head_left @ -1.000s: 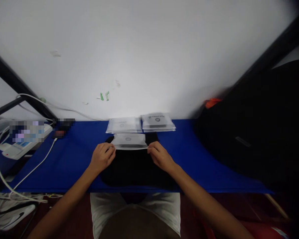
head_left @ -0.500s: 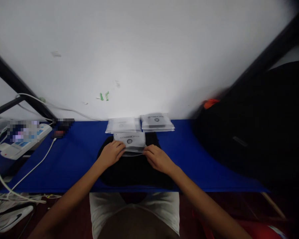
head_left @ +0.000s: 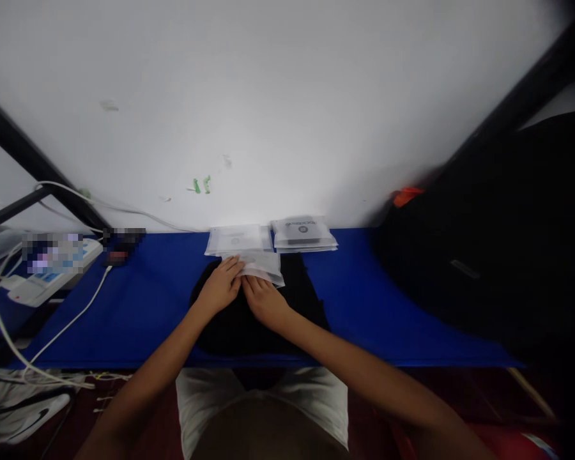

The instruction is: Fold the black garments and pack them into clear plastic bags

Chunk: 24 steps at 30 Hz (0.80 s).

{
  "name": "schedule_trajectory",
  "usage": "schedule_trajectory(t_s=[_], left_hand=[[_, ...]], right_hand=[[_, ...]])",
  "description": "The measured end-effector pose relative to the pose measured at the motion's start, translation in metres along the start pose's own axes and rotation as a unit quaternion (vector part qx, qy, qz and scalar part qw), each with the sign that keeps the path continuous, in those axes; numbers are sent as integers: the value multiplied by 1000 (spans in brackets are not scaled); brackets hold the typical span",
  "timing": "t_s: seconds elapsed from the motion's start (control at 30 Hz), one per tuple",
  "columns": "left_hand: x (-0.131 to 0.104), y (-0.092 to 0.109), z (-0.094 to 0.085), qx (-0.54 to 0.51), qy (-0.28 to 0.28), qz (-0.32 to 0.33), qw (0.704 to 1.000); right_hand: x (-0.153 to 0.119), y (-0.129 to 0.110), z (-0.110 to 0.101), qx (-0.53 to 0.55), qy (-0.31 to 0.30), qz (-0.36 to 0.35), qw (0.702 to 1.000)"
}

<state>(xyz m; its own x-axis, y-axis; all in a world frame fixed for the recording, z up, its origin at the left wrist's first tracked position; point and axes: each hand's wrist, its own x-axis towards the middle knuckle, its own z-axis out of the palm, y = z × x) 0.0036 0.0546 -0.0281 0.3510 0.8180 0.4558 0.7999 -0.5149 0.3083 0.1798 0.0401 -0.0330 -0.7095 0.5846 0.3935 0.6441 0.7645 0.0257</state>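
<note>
A frosted plastic pouch (head_left: 263,265) lies at the far part of a black cloth item (head_left: 287,326) on the blue surface. My left hand (head_left: 221,281) holds the pouch's left side, fingers on top of it. The fingertips of my right hand (head_left: 264,301) reach under or into its near edge, so they are partly hidden; the hand is closed on the pouch. Behind it are a whitish pouch (head_left: 234,239) at the left and a small stack of pouches (head_left: 304,233) with dark print at the right.
A white power strip (head_left: 57,275) with cables and a dark device (head_left: 117,255) is at the left. The large black bag (head_left: 483,255) fills the right side. A white wall (head_left: 278,115) rises behind the blue surface (head_left: 374,319).
My right hand has moved left from the pouch's right corner to near my left hand. The pouch's near edge is lifted, and its printed logo no longer shows.
</note>
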Motion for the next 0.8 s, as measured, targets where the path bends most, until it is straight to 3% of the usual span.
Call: schedule_trajectory(t_s=[0.2,0.43,0.6,0.8], left_hand=[[3,0,-5,-33,-105,-42,993],[4,4,-13,-43,-139,-65,987],[2,-2,-9,-43,-149,-71,985],[0,-1,-9,17,-200,-52,978]], right_hand=[[21,10,1,-50,-97,44,993],[32,22,9,-53,-114,36,991],[21,19,1,-28,-114,-31,993],[-13,7,-35,75,-82,-161,981]])
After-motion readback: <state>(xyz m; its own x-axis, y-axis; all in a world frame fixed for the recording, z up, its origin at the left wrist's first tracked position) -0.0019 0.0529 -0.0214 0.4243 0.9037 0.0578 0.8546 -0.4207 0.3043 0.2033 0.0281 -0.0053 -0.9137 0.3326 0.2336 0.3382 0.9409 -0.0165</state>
